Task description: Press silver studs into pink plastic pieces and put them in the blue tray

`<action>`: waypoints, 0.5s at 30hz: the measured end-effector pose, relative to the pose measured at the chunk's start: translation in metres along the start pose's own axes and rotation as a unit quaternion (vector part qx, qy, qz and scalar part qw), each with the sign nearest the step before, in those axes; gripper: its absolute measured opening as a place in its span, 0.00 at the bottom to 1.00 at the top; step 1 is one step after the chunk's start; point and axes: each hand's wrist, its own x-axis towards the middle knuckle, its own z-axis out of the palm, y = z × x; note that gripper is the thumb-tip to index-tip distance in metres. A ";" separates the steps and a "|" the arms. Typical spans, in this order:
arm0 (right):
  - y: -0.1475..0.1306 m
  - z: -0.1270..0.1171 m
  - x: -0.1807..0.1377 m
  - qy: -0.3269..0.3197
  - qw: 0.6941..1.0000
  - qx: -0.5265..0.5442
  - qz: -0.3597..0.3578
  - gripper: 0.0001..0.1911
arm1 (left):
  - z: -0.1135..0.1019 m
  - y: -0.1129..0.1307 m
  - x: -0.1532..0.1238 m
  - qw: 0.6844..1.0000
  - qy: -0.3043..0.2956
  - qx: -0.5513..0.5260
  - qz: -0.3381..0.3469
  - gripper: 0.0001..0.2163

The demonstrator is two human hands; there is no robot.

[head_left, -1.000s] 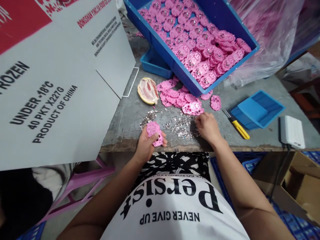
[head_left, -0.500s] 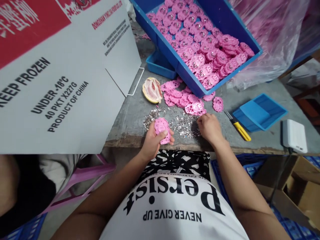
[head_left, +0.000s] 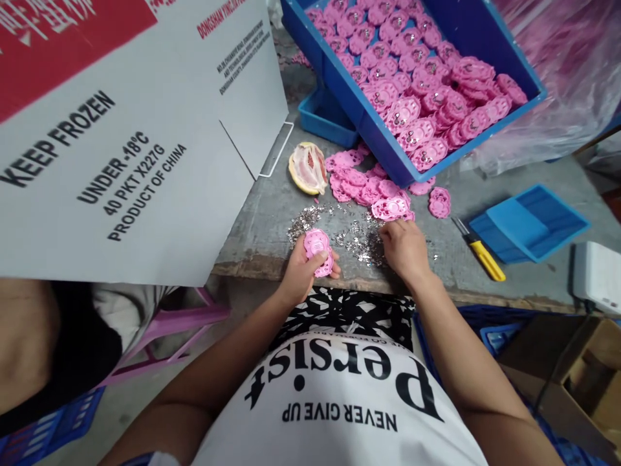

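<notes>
My left hand (head_left: 303, 268) grips a pink oval plastic piece (head_left: 317, 249) with a scalloped edge, the thumb pressed on its face. Over the scattered small silvery metal bits (head_left: 359, 239), my right hand (head_left: 405, 249) is closed with its fingertips pinched down at the table; whatever they hold is hidden. Just beyond the right fingers lies a heap of similar pink pieces (head_left: 356, 184), the nearest one (head_left: 391, 208) lighter. A single pink piece (head_left: 439, 202) rests apart to the right of the heap.
A large blue tray (head_left: 359, 126) of pink pieces leans over a small blue tray (head_left: 326, 116). Nearby are a cut pomelo (head_left: 308, 168), a yellow-handled screwdriver (head_left: 486, 260), another blue tray (head_left: 528, 223) and a white device (head_left: 599, 275). A big white carton (head_left: 160, 168) blocks the left.
The view has shifted, moving the table things rightward in the picture. My right hand has moved slightly left over the metal bits; my left hand still holds the pink piece.
</notes>
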 end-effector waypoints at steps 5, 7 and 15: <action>0.003 -0.002 0.001 0.015 0.998 0.043 0.036 0.13 | -0.002 -0.001 0.000 1.000 -0.003 0.001 -0.006 0.25; 0.005 -0.003 0.002 0.011 0.997 0.057 0.051 0.12 | -0.002 -0.001 0.000 1.000 -0.006 0.000 -0.006 0.25; 0.015 -0.005 0.004 0.020 0.996 0.072 0.050 0.12 | -0.002 -0.002 0.000 1.000 0.000 -0.007 -0.013 0.26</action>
